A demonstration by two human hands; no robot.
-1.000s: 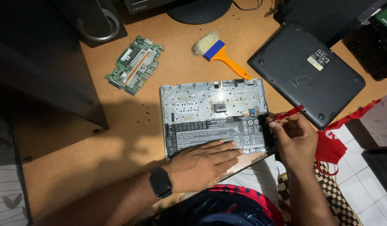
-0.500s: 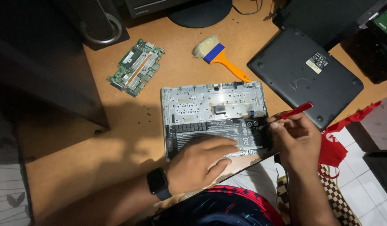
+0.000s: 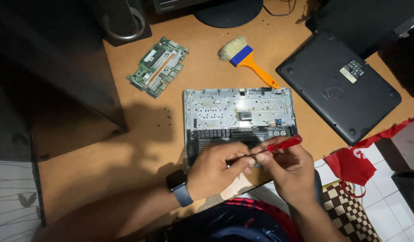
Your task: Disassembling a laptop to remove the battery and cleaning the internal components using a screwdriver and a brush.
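1. Right hand (image 3: 290, 168): curled closed around the red handle of a small screwdriver (image 3: 278, 144), whose thin shaft runs left toward the left hand.
2. Left hand (image 3: 216, 168): fingers bent and pinched at the screwdriver's shaft near its tip; whether they also press a screw cannot be told. A dark smartwatch (image 3: 178, 184) on a bluish strap sits on this wrist.
3. Screwdriver: judged light, rigid and slim, with a smooth plastic handle best gripped at its thicker red end; the fine tip looks liable to slip.
4. Opened laptop base (image 3: 238, 117): lies flat on the desk directly beyond both hands, its near edge under them. Grey stamped metal plate above, dark battery strip below; judged stiff but fragile, best held by its outer edges.
5. Desk (image 3: 126, 152): tan wood-grain surface, matt, with tiny dark specks left of the base.
6. Green circuit board (image 3: 158, 67): lies well apart to the upper left, flat, with metal shielding.
7. Paintbrush (image 3: 247, 60): pale bristles, blue ferrule, orange handle, just beyond the base.
8. Black laptop cover (image 3: 337, 85): matt plastic, rounded corners, to the right.
9. Red bag (image 3: 355, 163): soft, crumpled, off the desk's right edge.
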